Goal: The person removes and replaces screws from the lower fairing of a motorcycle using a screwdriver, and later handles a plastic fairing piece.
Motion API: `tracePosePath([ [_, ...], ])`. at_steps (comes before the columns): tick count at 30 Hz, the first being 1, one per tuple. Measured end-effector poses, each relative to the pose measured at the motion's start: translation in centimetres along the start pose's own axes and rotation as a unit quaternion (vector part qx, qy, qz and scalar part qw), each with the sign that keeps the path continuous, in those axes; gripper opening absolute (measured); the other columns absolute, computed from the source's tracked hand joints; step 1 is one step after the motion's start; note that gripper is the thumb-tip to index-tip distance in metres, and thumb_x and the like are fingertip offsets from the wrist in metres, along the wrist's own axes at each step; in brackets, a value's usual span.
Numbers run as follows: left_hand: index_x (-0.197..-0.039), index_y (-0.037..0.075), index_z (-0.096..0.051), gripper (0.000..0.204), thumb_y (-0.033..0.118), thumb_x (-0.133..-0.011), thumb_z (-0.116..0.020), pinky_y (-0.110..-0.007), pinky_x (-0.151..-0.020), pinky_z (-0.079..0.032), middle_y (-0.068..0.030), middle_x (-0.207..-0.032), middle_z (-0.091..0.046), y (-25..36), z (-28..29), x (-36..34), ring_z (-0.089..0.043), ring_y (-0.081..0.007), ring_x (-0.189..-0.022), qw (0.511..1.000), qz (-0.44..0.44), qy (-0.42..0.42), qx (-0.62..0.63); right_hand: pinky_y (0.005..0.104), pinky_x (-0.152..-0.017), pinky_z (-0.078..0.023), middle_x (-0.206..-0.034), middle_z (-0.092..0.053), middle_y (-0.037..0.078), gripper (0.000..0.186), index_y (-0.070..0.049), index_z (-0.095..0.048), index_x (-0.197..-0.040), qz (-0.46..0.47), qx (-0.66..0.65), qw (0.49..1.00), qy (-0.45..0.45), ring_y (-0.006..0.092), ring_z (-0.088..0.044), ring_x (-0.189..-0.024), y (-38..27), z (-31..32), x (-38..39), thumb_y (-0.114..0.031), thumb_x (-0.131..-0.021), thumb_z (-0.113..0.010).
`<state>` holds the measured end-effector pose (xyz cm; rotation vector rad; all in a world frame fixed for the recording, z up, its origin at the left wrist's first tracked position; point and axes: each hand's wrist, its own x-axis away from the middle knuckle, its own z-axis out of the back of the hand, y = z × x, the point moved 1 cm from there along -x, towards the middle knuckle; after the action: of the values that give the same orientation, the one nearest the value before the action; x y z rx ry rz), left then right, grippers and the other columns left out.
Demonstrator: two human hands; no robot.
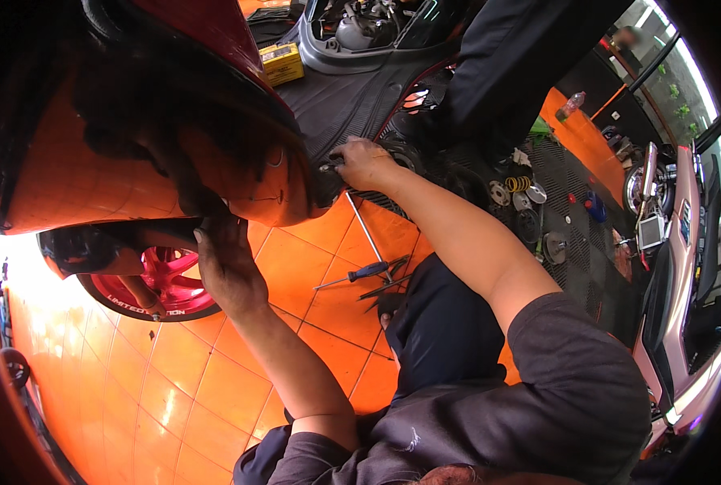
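Observation:
A glossy dark scooter body panel [247, 182] fills the upper left, reflecting the orange floor. My left hand [233, 271] reaches up to its lower edge, fingers stretched out with the thumb apart; the fingertips lie in shadow. At the panel's right corner, my right hand [366, 164] has its fingers curled together by the black footboard [340, 109]. What they pinch, if anything, is too small to make out. Below that hand, a long thin metal rod [364, 226] slants down toward a blue-handled screwdriver [367, 272] on the orange tiles.
A pink-red front wheel [170, 283] with a black tyre is under the panel. A yellow box [281, 63] rests on the footboard. Another person's dark trouser leg [510, 65] stands beyond. Loose parts, including a yellow spring [519, 184], lie on black matting; another scooter [675, 283] is at right.

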<state>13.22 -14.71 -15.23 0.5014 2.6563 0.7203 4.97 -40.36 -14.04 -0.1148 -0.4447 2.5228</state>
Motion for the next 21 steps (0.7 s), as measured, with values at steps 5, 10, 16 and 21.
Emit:
tracePosePath([
  [5,-0.112,-0.002,-0.057,0.042,0.037,-0.098,-0.048,-0.036,-0.087,-0.046,-0.0126,-0.108,-0.061,2.4,2.5,0.4,-0.058,-0.0233,-0.097,0.997,0.064,-0.038,0.007,0.0405,-0.1,-0.044,-0.125,-0.056,0.013,0.029,-0.016,-0.07,-0.111,-0.015,0.006,1.0,-0.008,0.0319,-0.052,-0.119,-0.4,-1.1,-0.7,-0.021,-0.085,-0.059],
  [10,-0.095,-0.005,-0.062,0.035,0.029,-0.096,-0.054,-0.033,-0.082,-0.049,-0.0125,-0.085,-0.066,4.3,0.9,2.4,-0.064,-0.0216,-0.082,0.983,0.088,-0.054,-0.152,0.0427,-0.092,-0.047,-0.115,-0.058,0.013,0.028,-0.015,-0.071,-0.107,0.019,-0.009,0.997,0.074,0.0324,-0.056,-0.111,0.5,-1.1,-0.1,-0.03,-0.084,-0.063],
  [16,-0.121,-0.007,-0.057,0.041,0.022,-0.092,-0.062,-0.031,-0.087,-0.049,-0.0149,-0.106,-0.066,2.3,-0.7,2.7,-0.063,-0.0185,-0.098,0.902,0.246,-0.229,-0.271,0.0354,-0.081,-0.051,-0.091,-0.069,0.013,0.03,-0.004,-0.07,-0.105,0.011,-0.081,0.993,-0.091,0.0238,-0.066,-0.084,-0.7,4.5,2.7,-0.024,-0.084,-0.065],
  [21,-0.125,0.002,-0.058,0.041,0.02,-0.089,-0.067,-0.028,-0.086,-0.048,-0.0123,-0.108,-0.067,-3.2,-1.6,3.7,-0.061,-0.0143,-0.099,0.924,0.2,-0.181,-0.27,0.0273,-0.074,-0.05,-0.083,-0.068,0.007,0.026,0.004,-0.069,-0.1,0.042,-0.265,0.941,-0.205,0.0122,-0.062,-0.076,-4.0,5.3,6.8,-0.015,-0.082,-0.068],
])
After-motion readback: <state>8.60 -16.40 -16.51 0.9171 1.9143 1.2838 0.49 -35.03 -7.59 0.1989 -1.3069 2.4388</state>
